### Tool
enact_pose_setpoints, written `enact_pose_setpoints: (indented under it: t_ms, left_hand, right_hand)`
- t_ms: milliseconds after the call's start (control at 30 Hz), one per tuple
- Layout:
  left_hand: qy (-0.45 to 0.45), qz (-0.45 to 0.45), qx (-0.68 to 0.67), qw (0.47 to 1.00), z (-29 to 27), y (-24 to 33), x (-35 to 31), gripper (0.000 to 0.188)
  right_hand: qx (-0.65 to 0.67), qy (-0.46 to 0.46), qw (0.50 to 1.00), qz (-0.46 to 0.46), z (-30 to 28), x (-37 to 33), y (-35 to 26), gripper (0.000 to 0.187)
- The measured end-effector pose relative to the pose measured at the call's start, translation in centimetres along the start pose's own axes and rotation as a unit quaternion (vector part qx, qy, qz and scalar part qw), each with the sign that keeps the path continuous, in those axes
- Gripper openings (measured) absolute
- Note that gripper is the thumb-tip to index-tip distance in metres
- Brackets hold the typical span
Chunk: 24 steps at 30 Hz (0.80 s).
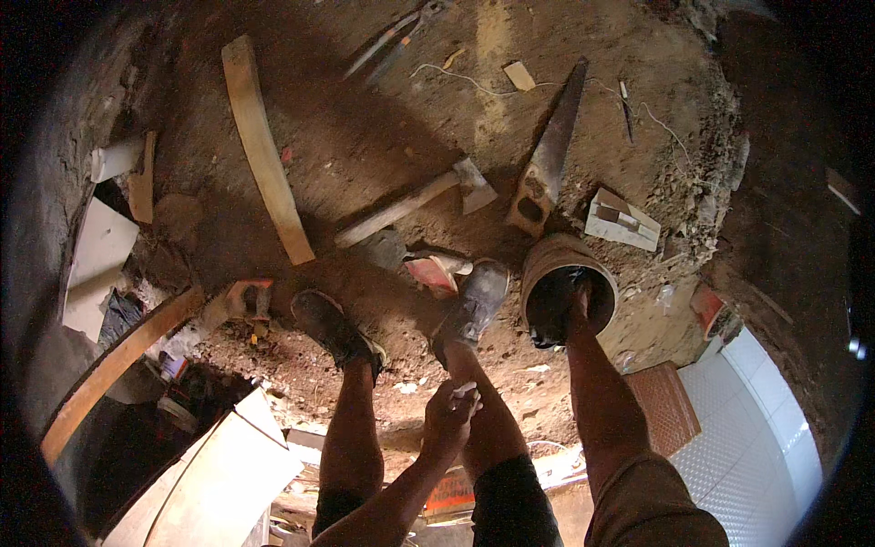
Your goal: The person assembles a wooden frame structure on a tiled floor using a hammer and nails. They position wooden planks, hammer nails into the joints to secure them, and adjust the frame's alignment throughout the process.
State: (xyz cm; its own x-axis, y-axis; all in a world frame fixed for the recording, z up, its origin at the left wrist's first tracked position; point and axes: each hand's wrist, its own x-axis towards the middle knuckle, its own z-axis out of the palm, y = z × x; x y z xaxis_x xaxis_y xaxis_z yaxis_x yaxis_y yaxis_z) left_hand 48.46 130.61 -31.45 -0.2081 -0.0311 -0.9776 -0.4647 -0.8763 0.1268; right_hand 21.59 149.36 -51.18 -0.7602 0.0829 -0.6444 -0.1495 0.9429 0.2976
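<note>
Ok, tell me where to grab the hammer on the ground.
Grip the hammer by its wooden handle, near the free end at the lower left, coming straight down from above. It lies flat on the dirt with the head toward the saw, and the long bare handle is clear on both sides. The right hand is inside the pipe; the left hand seems to hold something small.

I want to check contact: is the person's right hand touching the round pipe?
Touching. In the head view the right hand reaches down inside the round pipe, pressing against its dark inner wall.
</note>
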Motion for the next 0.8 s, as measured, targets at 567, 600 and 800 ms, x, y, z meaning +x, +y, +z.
enact_pose_setpoints:
  t_ms: [567,600,800]
  left_hand:
    - [-0.122,0.351,0.464,0.804,9.3,8.6,3.1,0.049]
    - [-0.130,0.448,0.525,0.712,10.3,9.5,4.0,0.054]
    - [-0.078,0.274,0.763,0.580,11.1,6.3,8.3,0.064]
  right_hand:
    - [0.259,0.090,0.933,-0.233,-4.8,-12.2,0.3,0.035]
    - [0.243,0.026,0.939,-0.240,-5.8,-12.7,-0.9,0.041]
    - [0.368,-0.099,0.916,-0.122,-5.1,-10.8,-2.3,0.039]
